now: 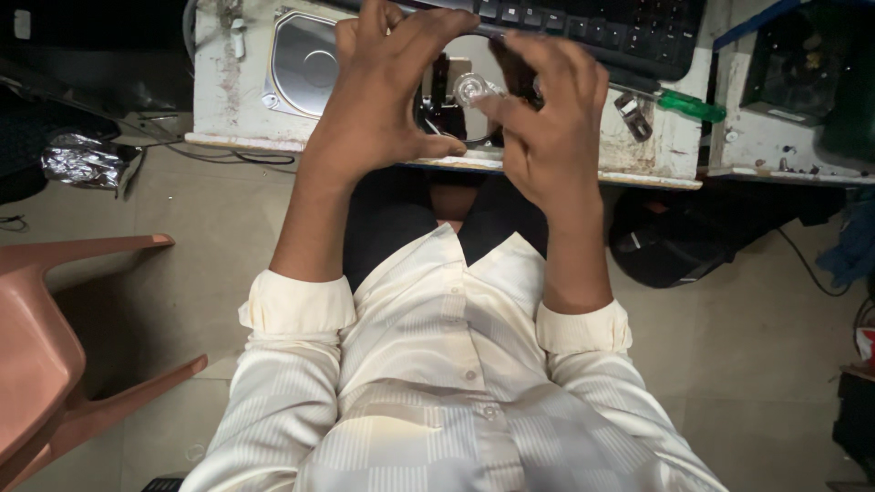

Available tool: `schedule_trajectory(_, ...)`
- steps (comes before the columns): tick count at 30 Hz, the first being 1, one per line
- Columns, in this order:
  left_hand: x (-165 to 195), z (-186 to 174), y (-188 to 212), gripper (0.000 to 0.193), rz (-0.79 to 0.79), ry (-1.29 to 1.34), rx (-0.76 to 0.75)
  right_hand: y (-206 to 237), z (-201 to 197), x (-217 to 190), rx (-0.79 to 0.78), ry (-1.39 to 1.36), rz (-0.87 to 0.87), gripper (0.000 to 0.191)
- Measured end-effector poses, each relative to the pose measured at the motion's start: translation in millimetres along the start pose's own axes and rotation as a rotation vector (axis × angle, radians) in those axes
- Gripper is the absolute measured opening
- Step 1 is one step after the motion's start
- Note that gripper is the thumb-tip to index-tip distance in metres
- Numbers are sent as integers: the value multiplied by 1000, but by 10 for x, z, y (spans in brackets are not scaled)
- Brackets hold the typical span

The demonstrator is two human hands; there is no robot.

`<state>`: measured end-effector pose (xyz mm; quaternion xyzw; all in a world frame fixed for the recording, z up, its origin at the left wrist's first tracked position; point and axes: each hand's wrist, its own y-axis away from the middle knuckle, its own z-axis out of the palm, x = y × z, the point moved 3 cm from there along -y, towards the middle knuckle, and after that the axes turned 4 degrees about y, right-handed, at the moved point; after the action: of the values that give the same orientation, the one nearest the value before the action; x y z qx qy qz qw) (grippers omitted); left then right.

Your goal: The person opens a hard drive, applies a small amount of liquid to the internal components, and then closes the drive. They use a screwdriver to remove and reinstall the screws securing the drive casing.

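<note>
Cream shirt sleeves [301, 305] lead up to both hands over an opened hard drive [456, 91] at the worn table's [219, 91] near edge. Left hand [383, 91] braces the case, fingers spread; right hand [547, 118] seems pinched on a small part, though its grip is hidden. Judging by this, dismantling is underway, calling for steady lifting. Beyond lies a green-handled screwdriver [688, 105].

Opened hard drive [314, 64] flat on desk edge, shiny platter exposed.
</note>
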<state>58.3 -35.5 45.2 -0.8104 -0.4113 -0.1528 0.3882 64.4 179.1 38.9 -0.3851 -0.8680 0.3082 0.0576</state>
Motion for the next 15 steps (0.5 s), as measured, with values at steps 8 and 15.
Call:
schedule_trajectory(8, 29, 20, -19, 112, 61, -22, 26, 10, -54, 18, 34, -20, 10, 38)
schedule_trajectory(15, 63, -7, -23, 107, 64, -27, 11, -14, -72, -32, 3, 46, -45, 43)
